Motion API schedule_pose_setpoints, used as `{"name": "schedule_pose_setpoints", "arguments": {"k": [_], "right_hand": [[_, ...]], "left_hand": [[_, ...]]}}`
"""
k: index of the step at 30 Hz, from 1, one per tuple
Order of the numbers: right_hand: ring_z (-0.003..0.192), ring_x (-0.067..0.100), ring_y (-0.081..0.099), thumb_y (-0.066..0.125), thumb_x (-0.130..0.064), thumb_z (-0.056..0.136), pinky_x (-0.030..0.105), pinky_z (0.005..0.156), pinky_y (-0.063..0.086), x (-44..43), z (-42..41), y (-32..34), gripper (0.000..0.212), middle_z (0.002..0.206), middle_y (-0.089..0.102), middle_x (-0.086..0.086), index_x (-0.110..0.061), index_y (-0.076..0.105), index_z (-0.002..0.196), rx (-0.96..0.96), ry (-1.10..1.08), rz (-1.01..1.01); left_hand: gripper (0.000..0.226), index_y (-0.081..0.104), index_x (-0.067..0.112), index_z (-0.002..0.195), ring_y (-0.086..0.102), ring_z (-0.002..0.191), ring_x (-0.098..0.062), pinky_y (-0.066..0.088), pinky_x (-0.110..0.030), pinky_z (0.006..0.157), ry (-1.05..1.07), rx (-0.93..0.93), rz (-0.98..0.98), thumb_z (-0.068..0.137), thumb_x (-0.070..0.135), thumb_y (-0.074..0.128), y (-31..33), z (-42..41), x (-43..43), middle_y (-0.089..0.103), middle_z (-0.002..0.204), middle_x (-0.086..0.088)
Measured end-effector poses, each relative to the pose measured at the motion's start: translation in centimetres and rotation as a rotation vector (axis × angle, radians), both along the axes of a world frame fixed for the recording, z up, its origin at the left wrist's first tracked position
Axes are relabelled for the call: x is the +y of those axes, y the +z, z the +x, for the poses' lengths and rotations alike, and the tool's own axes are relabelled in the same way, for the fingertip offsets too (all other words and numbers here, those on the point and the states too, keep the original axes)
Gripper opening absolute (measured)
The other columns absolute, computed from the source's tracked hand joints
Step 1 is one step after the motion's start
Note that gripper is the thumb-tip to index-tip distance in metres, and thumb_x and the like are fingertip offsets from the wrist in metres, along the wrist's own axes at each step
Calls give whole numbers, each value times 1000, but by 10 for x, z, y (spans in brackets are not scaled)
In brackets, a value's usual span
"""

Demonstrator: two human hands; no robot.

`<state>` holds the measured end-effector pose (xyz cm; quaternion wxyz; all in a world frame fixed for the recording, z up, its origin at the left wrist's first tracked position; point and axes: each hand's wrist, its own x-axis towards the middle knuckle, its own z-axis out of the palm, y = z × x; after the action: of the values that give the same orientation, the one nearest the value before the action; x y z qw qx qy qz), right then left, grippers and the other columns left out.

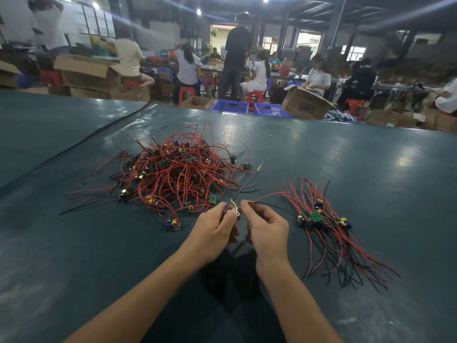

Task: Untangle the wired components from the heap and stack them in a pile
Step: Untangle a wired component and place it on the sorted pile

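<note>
A tangled heap of red and black wires with small green circuit boards lies on the dark green table, ahead and to the left. A sorted pile of wired boards lies to the right, its wires trailing toward me. My left hand pinches a yellow-green wire with a small ring terminal; a dark cable runs from it up and right. My right hand pinches red and black wires that arc toward the sorted pile. Both hands are close together just in front of the heap.
One loose board with wires lies at the heap's near edge, left of my left hand. The table stretches far ahead. Beyond its far edge stand blue crates, cardboard boxes and several seated workers.
</note>
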<state>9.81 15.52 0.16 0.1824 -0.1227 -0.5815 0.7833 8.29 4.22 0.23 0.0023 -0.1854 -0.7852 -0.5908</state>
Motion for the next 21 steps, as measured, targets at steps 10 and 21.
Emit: {"name": "schedule_pose_setpoints", "arguments": {"k": [10,21], "right_hand": [[33,3,25,73,-10,85,15,33,21,35,-10,6,11,64,70,1,-14,67,76,-66,-172,-297],[50,9,39,69,-20,89,24,47,35,-8,3,0,30,54,49,2,5,69,72,-70,30,76]], "left_hand": [[51,53,6,81,61,56,-10,54,-45,66,-46,101,-86,82,54,34,-1,-3,-7,58,59,8],[25,43,28,75,44,51,2,36,-11,50,-30,224,-166,100,26,40,-11,-7,-8,55,60,24]]}}
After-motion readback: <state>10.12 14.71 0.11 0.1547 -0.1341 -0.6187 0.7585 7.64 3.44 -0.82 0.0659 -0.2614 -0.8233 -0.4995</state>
